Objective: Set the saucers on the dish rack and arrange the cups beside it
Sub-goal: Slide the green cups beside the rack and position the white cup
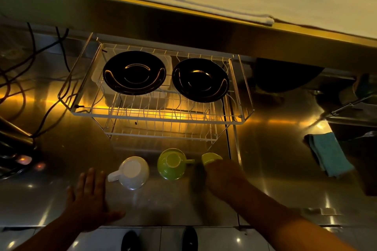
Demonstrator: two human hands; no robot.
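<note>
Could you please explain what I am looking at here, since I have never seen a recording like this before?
There is no machine here: a person wears a wide-angle camera on the head, so this single picture looks forward and down at their own two bare hands.

On the steel counter stands a wire dish rack, with two dark saucers lying on its upper level. In front of the rack is a row of three cups: a white cup and a green cup, both upside down, and a yellow-green cup on the right.

The left hand lies open and flat, holding nothing. The right hand reaches over the yellow-green cup and hides most of it; its grip is blurred, so I cannot tell whether it is closed. A teal cloth lies to the right.
</note>
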